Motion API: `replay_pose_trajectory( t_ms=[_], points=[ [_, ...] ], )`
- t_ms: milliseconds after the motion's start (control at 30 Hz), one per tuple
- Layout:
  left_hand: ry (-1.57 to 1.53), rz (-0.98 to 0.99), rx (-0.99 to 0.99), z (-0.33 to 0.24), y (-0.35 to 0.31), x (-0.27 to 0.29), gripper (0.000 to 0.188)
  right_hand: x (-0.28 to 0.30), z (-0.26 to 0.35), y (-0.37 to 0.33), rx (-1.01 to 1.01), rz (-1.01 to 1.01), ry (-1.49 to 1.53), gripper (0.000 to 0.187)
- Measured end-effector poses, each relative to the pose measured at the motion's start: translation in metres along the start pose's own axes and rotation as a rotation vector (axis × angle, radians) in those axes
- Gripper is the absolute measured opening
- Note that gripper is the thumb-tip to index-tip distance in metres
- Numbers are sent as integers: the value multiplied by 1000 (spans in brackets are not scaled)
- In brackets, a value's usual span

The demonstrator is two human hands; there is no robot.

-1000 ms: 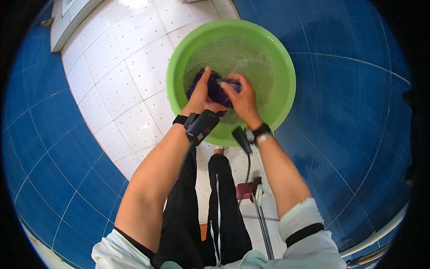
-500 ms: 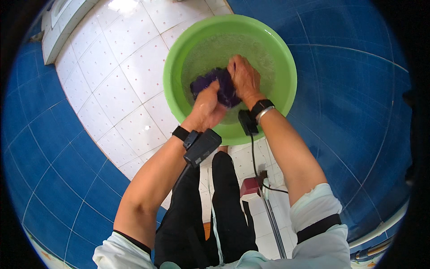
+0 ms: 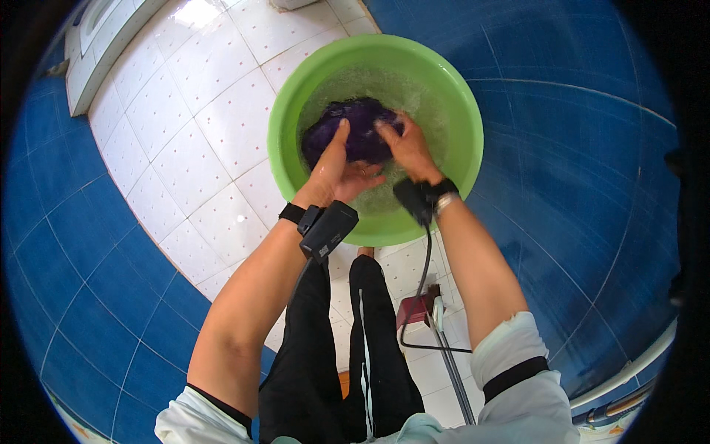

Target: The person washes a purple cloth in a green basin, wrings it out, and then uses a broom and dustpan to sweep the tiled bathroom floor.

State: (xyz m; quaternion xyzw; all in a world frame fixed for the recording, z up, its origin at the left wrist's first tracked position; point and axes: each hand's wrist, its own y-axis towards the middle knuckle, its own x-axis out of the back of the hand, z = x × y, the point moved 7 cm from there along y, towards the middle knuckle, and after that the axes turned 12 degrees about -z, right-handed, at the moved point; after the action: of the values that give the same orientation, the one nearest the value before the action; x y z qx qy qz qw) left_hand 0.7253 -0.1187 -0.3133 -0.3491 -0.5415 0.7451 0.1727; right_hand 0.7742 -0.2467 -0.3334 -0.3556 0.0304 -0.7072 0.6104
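Note:
A wet, dark purple cloth (image 3: 359, 129) lies spread and bunched in sudsy water inside a round green basin (image 3: 473, 126). My left hand (image 3: 336, 169) holds its lower left side, thumb on top and fingers reaching under its near edge. At the cloth's right edge, my right hand (image 3: 411, 150) grips it with thumb and fingertips; part of those fingers is hidden by cloth and water. Each wrist wears a dark strap with a small black device on it.
Pale tiled floor (image 3: 200, 155) lies left of the basin, blue tiled wall (image 3: 577, 148) to the right. Below the basin, beside my legs, stand a dark red object (image 3: 410, 311) and a metal pole (image 3: 455, 377). A black cable (image 3: 425, 274) hangs from the right wrist device.
The cloth has gone from a tight bunch to a wider spread. My right hand has shifted down and turned, its thumb now on the cloth; the left hand has moved slightly left.

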Motion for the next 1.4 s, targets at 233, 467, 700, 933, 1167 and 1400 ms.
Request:
replay_pose_trajectory(
  t_ms=[233,467,700,933,1167,1400],
  points=[
    [107,74,52,9,-15,-10,41,18,83,-107,487,100,-59,26],
    [347,150,-350,-1,-29,0,27,7,91,-105,706,-68,-208,25],
    [308,79,-286,17,-7,5,26,26,-9,-27,155,90,-677,46],
    [118,-163,-265,-16,-3,48,77,20,7,10,124,-175,-363,68],
    [39,98,-192,-22,8,12,69,-50,38,-37,369,156,-317,46],
    [167,91,-336,-18,9,19,39,-17,86,-105,667,-22,-104,19]
  ],
)
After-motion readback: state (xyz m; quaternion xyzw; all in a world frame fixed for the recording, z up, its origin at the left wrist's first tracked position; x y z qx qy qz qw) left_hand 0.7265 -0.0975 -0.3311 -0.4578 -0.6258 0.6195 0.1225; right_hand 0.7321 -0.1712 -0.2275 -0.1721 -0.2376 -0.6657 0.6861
